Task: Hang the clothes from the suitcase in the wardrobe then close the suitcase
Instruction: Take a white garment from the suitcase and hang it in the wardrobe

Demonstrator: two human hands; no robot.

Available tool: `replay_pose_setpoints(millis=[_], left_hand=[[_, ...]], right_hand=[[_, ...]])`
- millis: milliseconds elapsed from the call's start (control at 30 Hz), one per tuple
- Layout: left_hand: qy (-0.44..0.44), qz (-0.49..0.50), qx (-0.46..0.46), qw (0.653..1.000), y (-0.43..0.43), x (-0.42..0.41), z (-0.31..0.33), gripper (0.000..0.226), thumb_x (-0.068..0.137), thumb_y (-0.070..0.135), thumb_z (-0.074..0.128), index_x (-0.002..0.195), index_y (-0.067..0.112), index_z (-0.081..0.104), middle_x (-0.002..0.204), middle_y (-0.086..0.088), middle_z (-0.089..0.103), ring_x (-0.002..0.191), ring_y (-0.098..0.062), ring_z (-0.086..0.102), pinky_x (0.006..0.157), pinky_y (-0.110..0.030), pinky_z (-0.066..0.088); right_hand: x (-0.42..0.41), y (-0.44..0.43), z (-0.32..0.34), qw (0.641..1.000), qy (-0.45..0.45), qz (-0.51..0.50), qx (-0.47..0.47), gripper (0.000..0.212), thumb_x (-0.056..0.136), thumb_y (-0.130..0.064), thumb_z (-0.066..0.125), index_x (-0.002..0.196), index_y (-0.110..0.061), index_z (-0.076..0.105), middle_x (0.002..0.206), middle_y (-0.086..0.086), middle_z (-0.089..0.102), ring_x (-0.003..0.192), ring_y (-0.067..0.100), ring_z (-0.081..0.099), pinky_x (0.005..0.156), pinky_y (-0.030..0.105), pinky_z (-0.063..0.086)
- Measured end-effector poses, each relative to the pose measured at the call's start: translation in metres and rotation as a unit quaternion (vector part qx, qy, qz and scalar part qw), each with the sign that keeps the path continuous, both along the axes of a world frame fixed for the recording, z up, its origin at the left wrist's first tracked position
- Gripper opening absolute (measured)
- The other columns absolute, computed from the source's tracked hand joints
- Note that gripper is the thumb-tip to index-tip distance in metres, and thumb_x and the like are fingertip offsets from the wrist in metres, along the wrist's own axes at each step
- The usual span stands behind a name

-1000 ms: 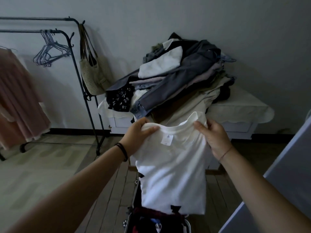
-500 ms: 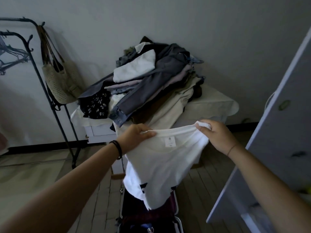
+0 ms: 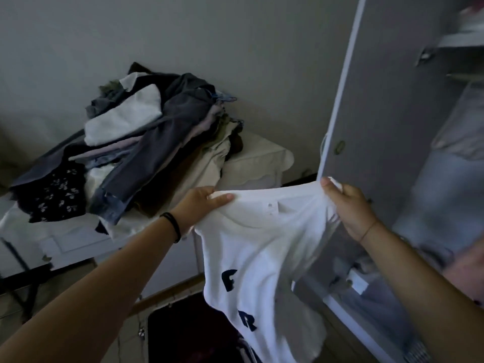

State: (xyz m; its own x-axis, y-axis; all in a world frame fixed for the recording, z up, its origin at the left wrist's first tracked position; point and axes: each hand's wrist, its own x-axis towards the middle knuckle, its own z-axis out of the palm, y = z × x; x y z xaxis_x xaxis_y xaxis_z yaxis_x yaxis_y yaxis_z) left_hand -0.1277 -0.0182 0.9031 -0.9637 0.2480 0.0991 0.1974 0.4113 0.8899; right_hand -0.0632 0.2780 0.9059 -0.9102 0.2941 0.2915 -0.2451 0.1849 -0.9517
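**Step in hand:** one shirt is out of the suitcase and held up at the wardrobe. It is not yet hung. The suitcase lies open on the floor with dark contents inside, so I judge the task to be at an early or middle stage.

**Shirt:** white, with dark letters on the front and a label inside the collar. It is held in the air by its top edge, spread between both hands. It hangs above the suitcase, just in front of the edge of the open door.

**Left grip**: grasps the left side of the collar. The thumb lies along the top and the fingers are tucked under the cloth. There is a black band on the wrist.

**Right grip**: clenched on the right shoulder of the shirt, with cloth bunched under the thumb. It sits just beside the door edge.

Neither grip holds a hanger.

**Wardrobe:** pale garments hang inside, blurred. I cannot make out the rail.

**Next move (judgement):** it calls for a hanger.
- One grip must let go to fetch it while the other carries the shirt alone.
- The hanger then goes in through the neck opening and its hook goes onto the rail.
- The collar is pulled taut, so ease it before threading.

**Aside:** a pile of clothes sits on the desk, behind the left grip.
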Motion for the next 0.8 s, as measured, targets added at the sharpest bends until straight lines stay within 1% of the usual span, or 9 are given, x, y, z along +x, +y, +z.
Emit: replay_pose_setpoints(millis=[133, 200, 300, 367, 467, 567, 633, 700, 800], left_hand=[[0.002, -0.050, -0.029, 0.998, 0.052, -0.015, -0.011, 0.044, 0.082, 0.045, 0.069, 0.068, 0.009, 0.047, 0.064, -0.006, 0.048, 0.059, -0.013, 0.049, 0.057, -0.026, 0.039], [0.026, -0.082, -0.065, 0.994, 0.086, -0.020, -0.013, 0.043, 0.088, 0.036, 0.064, 0.061, 0.014, 0.039, 0.057, 0.003, 0.042, 0.049, -0.004, 0.041, 0.049, -0.014, 0.033], [0.045, -0.123, -0.100, 0.986, 0.141, -0.027, -0.014, 0.044, 0.091, 0.032, 0.061, 0.056, 0.019, 0.038, 0.053, 0.006, 0.039, 0.048, -0.008, 0.037, 0.046, -0.018, 0.029], [0.062, -0.134, -0.095, 0.984, 0.180, -0.032, -0.011, 0.046, 0.089, 0.033, 0.063, 0.053, 0.019, 0.039, 0.052, 0.005, 0.039, 0.051, -0.013, 0.037, 0.052, -0.025, 0.030], [0.077, -0.127, -0.083, 0.985, 0.245, -0.035, -0.005, 0.046, 0.090, 0.028, 0.063, 0.051, 0.014, 0.043, 0.051, 0.001, 0.040, 0.051, -0.015, 0.039, 0.054, -0.028, 0.032], [0.011, -0.107, 0.032, 0.994, 0.312, -0.043, -0.008, 0.034, 0.090, 0.021, 0.063, 0.067, -0.002, 0.054, 0.056, -0.006, 0.050, 0.054, -0.018, 0.053, 0.068, -0.042, 0.053], [-0.055, -0.098, 0.123, 0.986, 0.355, -0.048, -0.012, 0.023, 0.091, 0.014, 0.061, 0.073, 0.003, 0.052, 0.067, -0.011, 0.051, 0.061, -0.018, 0.058, 0.074, -0.039, 0.055], [-0.103, -0.090, 0.191, 0.972, 0.396, -0.051, -0.014, 0.017, 0.092, 0.011, 0.059, 0.077, 0.005, 0.052, 0.074, -0.012, 0.053, 0.071, -0.021, 0.059, 0.073, -0.030, 0.052], [-0.181, -0.075, 0.282, 0.939, 0.447, -0.057, -0.013, 0.013, 0.091, 0.007, 0.058, 0.080, 0.000, 0.060, 0.083, -0.014, 0.064, 0.080, -0.021, 0.063, 0.085, -0.032, 0.052]], right_hand=[[0.020, 0.056, 0.006, 0.998, -0.005, -0.061, 0.000, 0.021, 0.086, -0.027, 0.065, 0.069, -0.013, 0.066, 0.072, -0.005, 0.062, 0.075, 0.011, 0.056, 0.074, 0.028, 0.045], [0.033, 0.085, 0.013, 0.997, -0.011, -0.073, 0.005, 0.042, 0.078, -0.036, 0.073, 0.058, -0.006, 0.051, 0.064, 0.003, 0.048, 0.067, 0.014, 0.046, 0.066, 0.030, 0.038], [0.048, 0.134, 0.014, 0.993, -0.013, -0.117, 0.019, 0.077, 0.059, -0.060, 0.077, 0.070, 0.011, 0.049, 0.073, 0.010, 0.043, 0.070, 0.020, 0.041, 0.067, 0.035, 0.033], [0.058, 0.166, 0.015, 0.987, -0.017, -0.157, -0.003, 0.065, 0.061, -0.054, 0.077, 0.073, 0.007, 0.059, 0.072, 0.010, 0.052, 0.070, 0.018, 0.050, 0.068, 0.032, 0.039], [0.068, 0.215, 0.013, 0.980, -0.002, -0.198, 0.005, 0.030, 0.083, -0.025, 0.069, 0.067, -0.001, 0.062, 0.060, -0.001, 0.058, 0.058, 0.010, 0.053, 0.060, 0.023, 0.041], [0.071, 0.268, 0.011, 0.959, 0.010, -0.253, 0.125, 0.054, 0.080, -0.041, 0.065, 0.064, 0.010, 0.054, 0.062, 0.006, 0.046, 0.063, 0.010, 0.045, 0.061, 0.026, 0.035], [0.071, 0.305, 0.010, 0.931, 0.003, -0.292, 0.218, 0.067, 0.073, -0.054, 0.056, 0.060, 0.011, 0.051, 0.058, 0.015, 0.039, 0.060, 0.013, 0.040, 0.057, 0.028, 0.030], [0.069, 0.339, 0.007, 0.921, -0.015, -0.315, 0.229, 0.061, 0.079, -0.046, 0.061, 0.066, 0.013, 0.055, 0.061, 0.028, 0.046, 0.061, 0.013, 0.043, 0.057, 0.028, 0.033], [0.061, 0.378, -0.001, 0.940, -0.037, -0.316, 0.118, 0.030, 0.088, -0.020, 0.064, 0.079, 0.009, 0.065, 0.067, 0.018, 0.057, 0.048, 0.007, 0.054, 0.052, 0.023, 0.048]])
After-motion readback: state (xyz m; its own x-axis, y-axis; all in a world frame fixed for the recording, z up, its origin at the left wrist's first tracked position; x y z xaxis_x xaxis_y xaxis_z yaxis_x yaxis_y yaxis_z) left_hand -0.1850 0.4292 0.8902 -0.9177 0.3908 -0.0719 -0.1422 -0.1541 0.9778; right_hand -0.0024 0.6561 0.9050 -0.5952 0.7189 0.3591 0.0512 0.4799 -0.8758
